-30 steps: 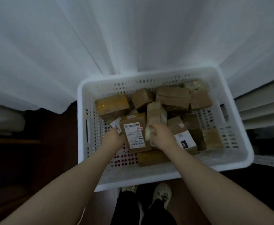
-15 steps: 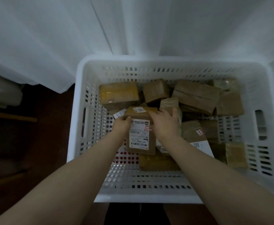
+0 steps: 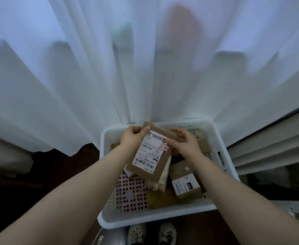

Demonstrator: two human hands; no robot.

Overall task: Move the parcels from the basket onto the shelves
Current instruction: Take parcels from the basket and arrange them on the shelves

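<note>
A white slotted basket [image 3: 163, 216] stands on the dark floor in front of me, with several brown cardboard parcels inside. I hold one flat brown parcel [image 3: 151, 154] with a white shipping label and a red sticker above the basket. My left hand [image 3: 132, 138] grips its top left corner. My right hand [image 3: 184, 142] grips its right edge near the red sticker. Another labelled parcel [image 3: 186, 183] lies in the basket under my right forearm.
A white sheer curtain [image 3: 145, 76] hangs right behind the basket and fills the upper view. Pale slats or shelf edges [image 3: 272, 147] show at the right. My two shoes [image 3: 152, 232] stand just before the basket's near rim.
Both hands have lifted the labelled parcel up out of the basket, and my head has risen and tilted up, so the basket looks smaller and lower in view.
</note>
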